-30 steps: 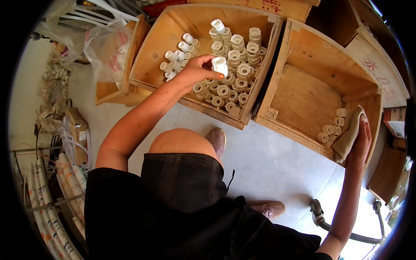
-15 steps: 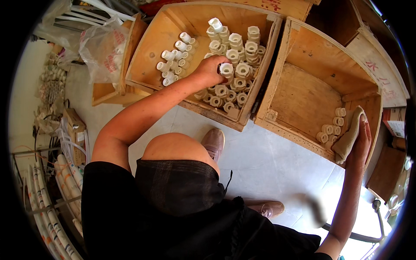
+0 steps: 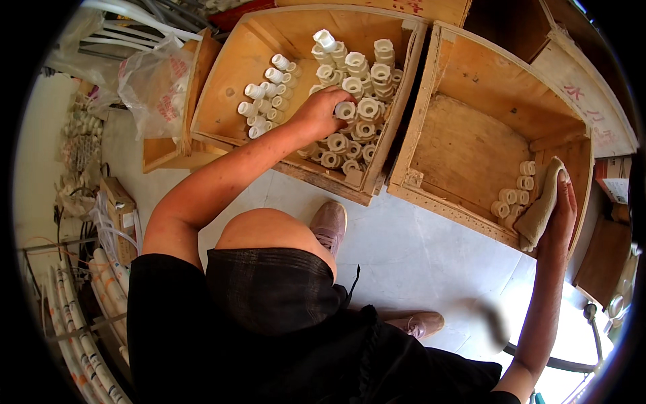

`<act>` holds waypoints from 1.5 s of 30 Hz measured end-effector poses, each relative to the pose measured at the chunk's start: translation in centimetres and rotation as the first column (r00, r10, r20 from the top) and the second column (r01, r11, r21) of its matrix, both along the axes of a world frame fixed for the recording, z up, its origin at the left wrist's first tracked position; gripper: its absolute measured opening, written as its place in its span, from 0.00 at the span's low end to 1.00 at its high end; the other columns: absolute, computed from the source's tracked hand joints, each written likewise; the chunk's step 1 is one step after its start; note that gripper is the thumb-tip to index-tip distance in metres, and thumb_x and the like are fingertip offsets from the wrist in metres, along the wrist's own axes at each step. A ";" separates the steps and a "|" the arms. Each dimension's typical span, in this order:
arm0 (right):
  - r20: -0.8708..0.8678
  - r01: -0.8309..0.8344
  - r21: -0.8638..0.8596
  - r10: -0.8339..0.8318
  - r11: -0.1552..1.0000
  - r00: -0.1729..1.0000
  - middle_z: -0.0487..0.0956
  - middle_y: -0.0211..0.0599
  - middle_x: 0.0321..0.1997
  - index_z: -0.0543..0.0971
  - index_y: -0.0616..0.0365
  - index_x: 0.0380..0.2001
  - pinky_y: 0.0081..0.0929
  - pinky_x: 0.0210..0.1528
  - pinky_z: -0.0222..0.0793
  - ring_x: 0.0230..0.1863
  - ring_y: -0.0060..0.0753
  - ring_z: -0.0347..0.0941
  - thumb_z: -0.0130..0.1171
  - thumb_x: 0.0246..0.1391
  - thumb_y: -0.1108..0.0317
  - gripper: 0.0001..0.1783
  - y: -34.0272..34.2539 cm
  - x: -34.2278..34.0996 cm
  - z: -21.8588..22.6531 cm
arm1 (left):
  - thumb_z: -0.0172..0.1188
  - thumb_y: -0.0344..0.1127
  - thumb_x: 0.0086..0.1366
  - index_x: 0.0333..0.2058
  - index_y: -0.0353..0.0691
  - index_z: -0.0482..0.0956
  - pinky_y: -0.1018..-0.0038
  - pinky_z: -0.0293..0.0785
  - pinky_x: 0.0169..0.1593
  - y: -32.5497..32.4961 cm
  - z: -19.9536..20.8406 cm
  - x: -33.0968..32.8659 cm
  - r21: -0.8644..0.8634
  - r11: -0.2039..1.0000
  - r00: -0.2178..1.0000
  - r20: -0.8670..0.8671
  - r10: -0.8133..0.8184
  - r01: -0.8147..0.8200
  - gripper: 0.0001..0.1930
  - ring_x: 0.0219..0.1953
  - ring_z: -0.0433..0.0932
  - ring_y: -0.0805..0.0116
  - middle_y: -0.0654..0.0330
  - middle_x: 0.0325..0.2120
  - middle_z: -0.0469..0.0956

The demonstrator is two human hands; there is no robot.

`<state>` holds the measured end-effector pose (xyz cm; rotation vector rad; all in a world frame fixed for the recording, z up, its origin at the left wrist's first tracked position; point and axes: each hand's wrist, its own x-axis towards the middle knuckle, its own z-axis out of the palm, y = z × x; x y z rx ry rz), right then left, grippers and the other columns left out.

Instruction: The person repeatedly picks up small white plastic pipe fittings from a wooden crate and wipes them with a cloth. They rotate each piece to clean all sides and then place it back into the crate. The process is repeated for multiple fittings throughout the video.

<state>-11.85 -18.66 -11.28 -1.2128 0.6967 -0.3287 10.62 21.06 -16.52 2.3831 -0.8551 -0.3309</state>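
We have left hand [image 3: 320,116] inside fittings box [image 3: 229,87], near its front edge; fingers clamped on white plastic fitting [image 3: 344,112], among stacked fittings [image 3: 355,65] in right part of fittings box. Smaller fittings [image 3: 272,91] stand in left part of fittings box. Second box [image 3: 464,131] just right of fittings box. At its side farthest from fittings box, our right hand [image 3: 564,210] rests against beige cloth [image 3: 540,212]; cannot tell whether fingers close on it. Short fittings [image 3: 525,182] beside cloth.
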 end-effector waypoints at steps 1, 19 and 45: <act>-0.003 0.008 -0.004 -0.008 1.000 1.000 0.80 0.39 0.43 0.73 0.61 0.54 0.25 0.41 0.76 0.40 0.29 0.77 0.52 0.66 0.61 0.19 0.2 0.1 0.2 | 0.69 0.24 0.47 0.43 0.39 0.79 0.69 0.73 0.46 0.0 0.1 0.0 0.009 1.000 1.000 0.002 -0.002 0.002 0.21 0.43 0.76 0.59 0.55 0.40 0.78; 0.061 -0.035 0.076 0.030 0.996 0.998 0.80 0.36 0.42 0.75 0.61 0.53 0.23 0.40 0.76 0.39 0.27 0.78 0.54 0.65 0.60 0.19 -0.9 -0.1 -1.1 | 0.70 0.28 0.49 0.49 0.40 0.76 0.68 0.73 0.46 0.6 1.0 -0.5 0.057 0.997 0.997 -0.058 0.047 -0.043 0.25 0.42 0.75 0.58 0.55 0.42 0.76; 0.231 0.096 0.139 -0.126 0.986 0.965 0.79 0.34 0.38 0.75 0.62 0.49 0.23 0.40 0.74 0.37 0.24 0.76 0.58 0.62 0.61 0.18 -3.2 -0.1 -0.6 | 0.57 0.37 0.65 0.39 0.35 0.74 0.69 0.74 0.36 -20.7 23.4 -18.4 -0.558 0.428 -0.071 -0.662 -0.746 0.711 0.11 0.30 0.78 0.60 0.52 0.28 0.76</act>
